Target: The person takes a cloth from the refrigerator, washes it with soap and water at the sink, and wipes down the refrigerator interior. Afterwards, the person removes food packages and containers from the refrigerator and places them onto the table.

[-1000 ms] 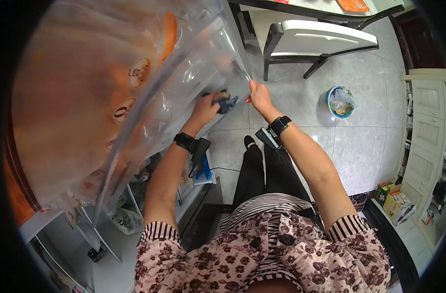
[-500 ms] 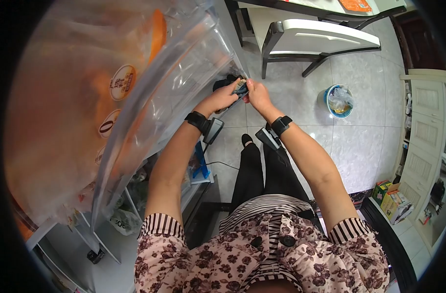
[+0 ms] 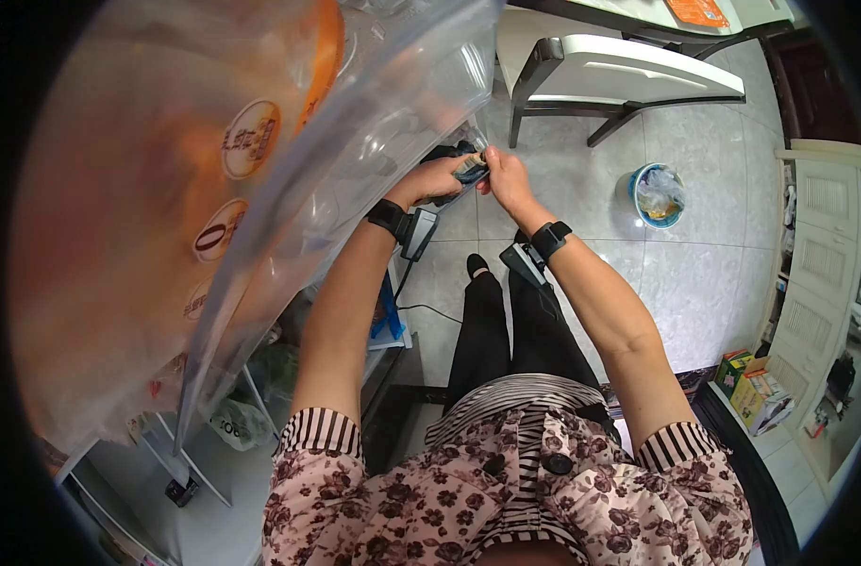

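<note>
Beyond the large clear plastic sheet or panel (image 3: 392,132), my two hands meet on a small dark printed packet (image 3: 472,170). My left hand (image 3: 438,179) is closed on its near left side, thumb toward the top. My right hand (image 3: 508,181) pinches the packet's right end, fingers curled. More dark material lies behind and under my left hand, partly hidden by the clear plastic. What is inside the packet cannot be made out. Black straps with small grey devices are on both wrists.
A translucent orange package (image 3: 119,189) with round labels fills the left side close to the camera. Below it are shelves with a bagged green item (image 3: 242,423). A white chair (image 3: 628,71), a lined bin (image 3: 659,195) and cartons (image 3: 760,396) stand to the right.
Both hands have shifted slightly right with the packet, still close together. The clear plastic and orange package have also shifted a little to the right in view.
</note>
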{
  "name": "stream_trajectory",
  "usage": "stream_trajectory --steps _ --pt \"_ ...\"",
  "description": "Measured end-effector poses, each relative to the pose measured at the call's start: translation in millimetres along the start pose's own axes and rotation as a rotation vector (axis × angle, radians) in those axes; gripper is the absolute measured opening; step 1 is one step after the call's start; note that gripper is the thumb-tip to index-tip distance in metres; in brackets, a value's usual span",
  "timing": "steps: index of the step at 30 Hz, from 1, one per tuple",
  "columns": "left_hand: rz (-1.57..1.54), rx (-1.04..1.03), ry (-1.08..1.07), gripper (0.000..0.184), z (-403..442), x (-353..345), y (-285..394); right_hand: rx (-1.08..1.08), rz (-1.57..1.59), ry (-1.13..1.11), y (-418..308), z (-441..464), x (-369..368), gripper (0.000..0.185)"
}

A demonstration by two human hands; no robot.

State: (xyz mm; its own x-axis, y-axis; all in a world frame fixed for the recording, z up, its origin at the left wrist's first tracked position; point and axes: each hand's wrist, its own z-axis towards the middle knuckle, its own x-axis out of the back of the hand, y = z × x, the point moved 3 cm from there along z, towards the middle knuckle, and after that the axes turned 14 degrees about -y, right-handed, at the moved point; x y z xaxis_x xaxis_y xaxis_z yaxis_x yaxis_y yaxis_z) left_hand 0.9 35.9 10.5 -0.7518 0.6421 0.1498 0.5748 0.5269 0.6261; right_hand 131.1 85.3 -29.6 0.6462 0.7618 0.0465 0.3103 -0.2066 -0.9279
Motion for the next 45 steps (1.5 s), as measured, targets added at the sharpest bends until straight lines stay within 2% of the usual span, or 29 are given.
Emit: stream_trajectory --steps 3,5,6,9,14,16,17,19,21,23,24,25,27,28,30,32,36,37,38,42,43,45 --pt "-0.02 -0.101 -0.026 0.062 10 0 -14 0.023 -0.078 0.005 -5 -2 6 0.049" --pt "0.182 -0.066 0.086 0.057 1 -3 -13 -0.013 -0.022 0.012 1 0 5 0.041" --pt "0.176 -0.109 0.131 0.044 -3 -6 -20 -0.009 -0.017 0.013 2 0 4 0.041" --pt "0.11 -0.142 0.187 0.048 -24 -15 -26 -0.002 0.014 0.024 9 -1 4 0.041" --pt "0.173 -0.181 0.392 0.038 -38 -20 -35 0.004 -0.008 0.031 8 4 4 0.036" --pt "0.589 -0.223 0.592 0.027 -52 -14 -20 0.009 -0.006 0.024 9 10 3 0.042" --pt "0.59 -0.224 0.591 0.027 -58 -15 -14 0.016 -0.003 0.018 7 10 3 0.048" --pt "0.824 -0.4 0.772 0.019 -73 -23 3 -0.012 -0.017 0.015 6 8 4 0.047" --pt "0.933 -0.398 0.818 0.017 -82 -25 11 -0.037 -0.03 0.014 3 8 5 0.047" --pt "1.008 -0.346 1.016 0.021 -89 -18 9 -0.032 -0.036 0.022 3 9 4 0.047" --pt "1.054 -0.257 1.036 0.023 -89 -12 8 -0.039 -0.031 0.024 2 8 3 0.047" --pt "1.052 -0.26 1.031 0.023 -84 -10 4 -0.047 -0.032 0.03 0 7 4 0.047" --pt "1.076 -0.08 1.063 0.025 -69 -7 -7 -0.053 -0.035 0.043 -2 7 5 0.047" --pt "1.076 -0.087 1.061 0.025 -64 -6 -9 -0.041 -0.061 0.033 -2 9 6 0.047" --pt "1.046 0.079 0.891 0.022 -54 -6 -20 -0.034 -0.086 0.017 -3 9 4 0.047" --pt "1.011 0.104 0.85 0.021 -46 -9 -32 -0.057 -0.075 0.011 -8 10 3 0.036" --pt "0.841 0.145 0.727 0.023 -42 -13 -54 -0.085 -0.109 0.002 5 15 2 0.037" --pt "0.846 0.144 0.729 0.023 -51 -15 -65 -0.013 -0.165 0.027 9 14 -8 0.04" --pt "0.742 0.178 0.643 0.024 -53 -14 -73 0.059 -0.22 0.051 12 16 -8 0.042" --pt "0.521 0.294 0.436 0.028 -72 -12 -66 0.057 -0.22 0.062 13 15 -10 0.04" --pt "0.521 0.296 0.435 0.028 -75 -14 -61 0.076 -0.239 0.073 12 15 -9 0.04" --pt "0.381 0.148 0.555 0.03 -74 -16 -53 0.094 -0.258 0.084 12 17 -8 0.039"
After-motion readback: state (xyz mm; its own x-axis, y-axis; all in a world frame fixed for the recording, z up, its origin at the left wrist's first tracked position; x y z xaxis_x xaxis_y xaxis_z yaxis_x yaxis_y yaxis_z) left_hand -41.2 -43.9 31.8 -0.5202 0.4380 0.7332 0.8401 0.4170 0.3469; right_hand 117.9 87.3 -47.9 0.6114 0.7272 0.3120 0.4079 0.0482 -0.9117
